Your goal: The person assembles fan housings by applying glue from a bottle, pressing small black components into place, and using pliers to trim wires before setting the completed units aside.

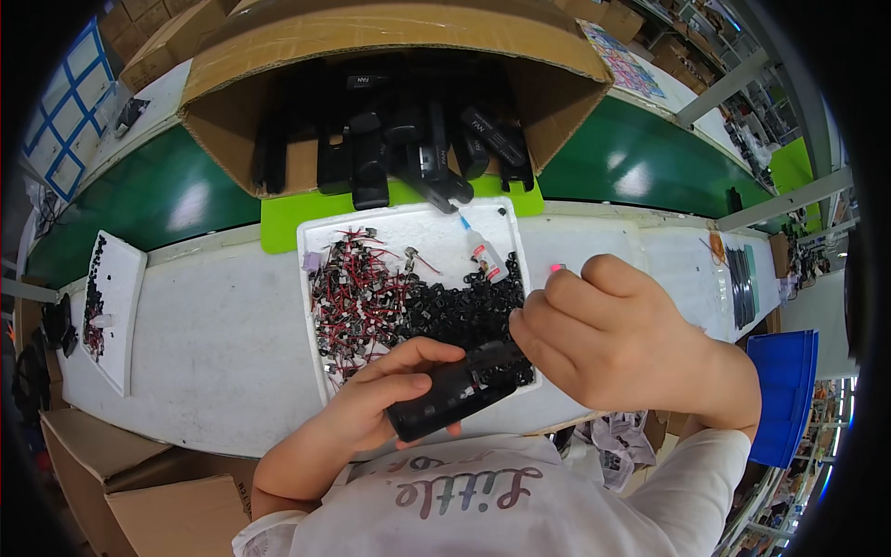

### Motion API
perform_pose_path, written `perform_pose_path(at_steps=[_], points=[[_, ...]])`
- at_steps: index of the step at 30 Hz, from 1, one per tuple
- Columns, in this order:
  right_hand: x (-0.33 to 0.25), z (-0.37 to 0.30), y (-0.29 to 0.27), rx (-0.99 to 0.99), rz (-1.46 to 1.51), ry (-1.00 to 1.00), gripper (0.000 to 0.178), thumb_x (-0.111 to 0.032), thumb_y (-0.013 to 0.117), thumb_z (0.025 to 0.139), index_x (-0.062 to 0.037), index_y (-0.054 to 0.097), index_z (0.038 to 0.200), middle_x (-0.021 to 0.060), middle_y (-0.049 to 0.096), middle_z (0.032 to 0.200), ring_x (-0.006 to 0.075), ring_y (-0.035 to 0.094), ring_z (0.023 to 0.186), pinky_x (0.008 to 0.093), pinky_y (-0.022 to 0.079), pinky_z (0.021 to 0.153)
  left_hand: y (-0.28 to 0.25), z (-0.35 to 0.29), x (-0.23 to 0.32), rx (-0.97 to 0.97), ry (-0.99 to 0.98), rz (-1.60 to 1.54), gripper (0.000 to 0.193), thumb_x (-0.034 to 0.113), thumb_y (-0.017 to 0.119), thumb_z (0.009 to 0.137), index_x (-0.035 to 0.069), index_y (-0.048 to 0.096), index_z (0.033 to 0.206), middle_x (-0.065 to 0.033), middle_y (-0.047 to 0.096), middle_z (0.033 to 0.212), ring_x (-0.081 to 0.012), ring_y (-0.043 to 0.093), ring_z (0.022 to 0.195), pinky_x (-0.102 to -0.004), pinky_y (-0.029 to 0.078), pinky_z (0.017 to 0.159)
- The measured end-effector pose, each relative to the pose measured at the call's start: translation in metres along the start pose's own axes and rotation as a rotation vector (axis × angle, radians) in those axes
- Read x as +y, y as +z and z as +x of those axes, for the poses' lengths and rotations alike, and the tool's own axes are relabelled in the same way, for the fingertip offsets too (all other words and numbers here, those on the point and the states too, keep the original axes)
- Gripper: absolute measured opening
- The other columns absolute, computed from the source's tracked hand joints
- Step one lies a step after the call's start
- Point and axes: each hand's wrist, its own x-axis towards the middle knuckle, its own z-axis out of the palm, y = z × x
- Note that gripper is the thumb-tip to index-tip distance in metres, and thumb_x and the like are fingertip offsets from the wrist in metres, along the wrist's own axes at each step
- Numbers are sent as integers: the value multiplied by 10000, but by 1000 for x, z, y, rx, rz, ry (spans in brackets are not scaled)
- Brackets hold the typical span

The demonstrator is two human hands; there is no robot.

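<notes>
Wearing a white shirt [483, 515], we hold a black casing [445, 399] in our left hand [382, 392], the thumb on its upper side and the fingers wrapped around it, clamped firmly. The casing is tilted, its open side up, above the near edge of a white foam tray [436, 243]. Our right hand [603, 339] is raised at the casing's far right end, its fingers curled in together; we cannot tell whether they pinch something small.

Beyond the casing, the tray carries a tangle of red-wired parts [357, 297] on its left and a heap of small black pieces [455, 311] on its right. A small bottle [487, 258] with a blue tip lies tilted just behind the black heap. All this rests on our white worktable [218, 325], where a second white tray [126, 316] sits well apart at the left, with small dark parts along one side.

Farther off, behind our foam tray, a bright green mat [281, 225] shows under a large cardboard box [399, 42], which opens toward us, filled with black housings [371, 158]. A dark green surface [631, 153] stretches away to both sides of it.
</notes>
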Motion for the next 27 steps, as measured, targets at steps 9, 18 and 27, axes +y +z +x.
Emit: perform_pose_path(at_steps=[9, 18, 27], points=[[1, 2, -1, -11, 32, -5, 127, -123, 552, 510, -31, 555, 598, 21, 433, 620, 161, 450, 632, 265, 325, 533, 0, 0, 1, 6, 2, 8, 384, 116, 436, 885, 6, 382, 1249, -178, 531, 1082, -253, 641, 795, -222, 441, 384], [2, 0, 2, -11, 67, -1, 120, -116, 563, 525, -26, 556, 605, 26, 435, 615, 164, 458, 632, 267, 339, 530, -1, 1, -2, 1, 6, 4, 377, 109, 432, 886, 6, 384, 1245, -178, 533, 1071, -251, 642, 782, -219, 444, 388], [4, -1, -2, -110, 107, -15, 249, -87, 617, 524, 8, 605, 754, 33, 506, 673, 167, 484, 629, 259, 340, 496, 0, 1, -2, 18, 19, 18, 381, 105, 427, 884, 9, 377, 1249, -179, 528, 1078, -256, 642, 794, -223, 445, 385]])
